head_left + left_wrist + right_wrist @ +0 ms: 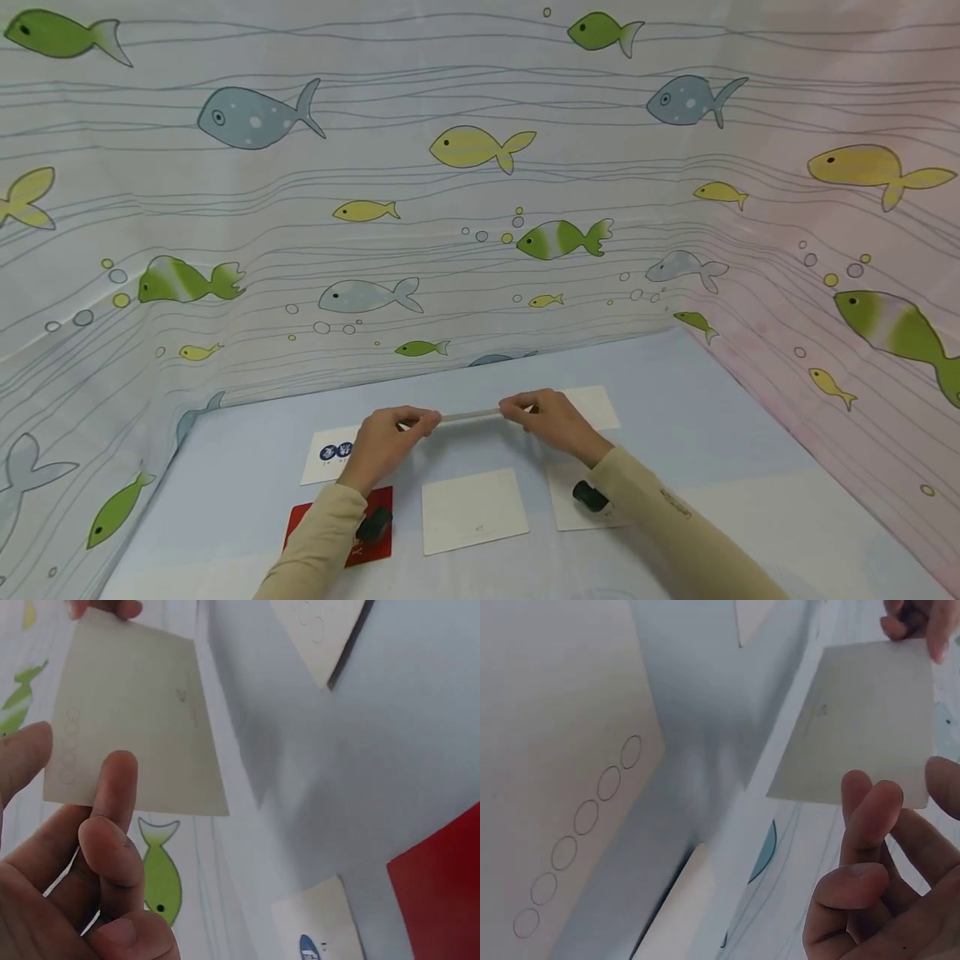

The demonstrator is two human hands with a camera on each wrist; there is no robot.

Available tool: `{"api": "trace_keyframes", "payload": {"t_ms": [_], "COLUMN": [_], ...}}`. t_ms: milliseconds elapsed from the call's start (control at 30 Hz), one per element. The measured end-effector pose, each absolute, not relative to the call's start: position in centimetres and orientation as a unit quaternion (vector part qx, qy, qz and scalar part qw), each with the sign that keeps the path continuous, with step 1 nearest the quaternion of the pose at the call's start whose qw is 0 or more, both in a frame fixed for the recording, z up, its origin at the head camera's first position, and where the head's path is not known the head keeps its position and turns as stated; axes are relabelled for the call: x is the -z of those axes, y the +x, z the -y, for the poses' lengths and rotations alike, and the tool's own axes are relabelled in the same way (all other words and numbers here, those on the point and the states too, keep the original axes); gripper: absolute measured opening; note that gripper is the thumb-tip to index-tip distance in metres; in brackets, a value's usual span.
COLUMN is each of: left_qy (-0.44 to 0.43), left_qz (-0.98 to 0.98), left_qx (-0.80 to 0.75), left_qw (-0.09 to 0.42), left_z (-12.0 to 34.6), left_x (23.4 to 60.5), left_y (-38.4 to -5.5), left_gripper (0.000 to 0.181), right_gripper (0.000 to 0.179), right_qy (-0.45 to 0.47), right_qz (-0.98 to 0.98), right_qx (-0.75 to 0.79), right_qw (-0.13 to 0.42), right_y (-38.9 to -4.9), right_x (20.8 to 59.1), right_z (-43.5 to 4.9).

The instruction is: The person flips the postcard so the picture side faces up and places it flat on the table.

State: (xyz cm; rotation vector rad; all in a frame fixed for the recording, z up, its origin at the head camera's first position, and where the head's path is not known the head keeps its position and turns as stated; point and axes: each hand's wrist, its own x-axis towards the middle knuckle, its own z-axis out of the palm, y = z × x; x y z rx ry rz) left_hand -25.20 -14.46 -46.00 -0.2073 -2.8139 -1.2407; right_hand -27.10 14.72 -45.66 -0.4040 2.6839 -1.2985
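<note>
Both hands hold a pale postcard point(470, 415) level above the table, seen almost edge-on in the head view. My left hand point(390, 437) pinches its left end between thumb and fingers. At the opposite end, the right hand point(555, 421) pinches it the same way. From the left wrist view, the postcard's underside point(142, 712) shows a row of faint circles near the left hand and a small mark with a thin line along one edge. In the right wrist view its face point(855, 720) tilts away, with the right thumb and fingers at the near edge.
On the pale blue table point(262, 442) lie a card with blue round marks point(322, 454), a red card point(378, 546), a white card point(474, 510) and two more white cards point(558, 508) point(600, 407) at right. Fish-printed cloth point(450, 275) walls the back and sides.
</note>
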Motion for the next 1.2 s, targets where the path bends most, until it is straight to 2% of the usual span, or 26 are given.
{"api": "trace_keyframes", "payload": {"t_ms": [133, 300, 600, 1200], "left_qy": [-0.072, -0.082, -0.116, -0.138], "left_qz": [0.923, 0.932, 0.95, 0.947], "left_qx": [0.375, 0.351, 0.291, 0.284], "left_qw": [0.042, 0.032, -0.004, -0.058], "left_z": [14.1, 13.9, 13.4, 13.8], "left_x": [45.4, 44.7, 43.7, 44.4], "left_y": [-24.6, -23.9, -22.6, -22.0], "left_gripper": [0.034, 0.034, 0.034, 0.027], "right_gripper": [0.035, 0.035, 0.033, 0.033], "right_qy": [-0.155, -0.178, -0.212, -0.241], "right_qz": [-0.89, -0.896, -0.902, -0.89], "right_qx": [0.426, 0.404, 0.37, 0.369], "right_qw": [0.056, 0.049, 0.074, 0.113], "right_y": [-26.4, -25.4, -24.2, -23.5], "right_x": [45.0, 44.5, 45.1, 46.5], "right_z": [-14.9, -15.5, -16.1, -16.2]}}
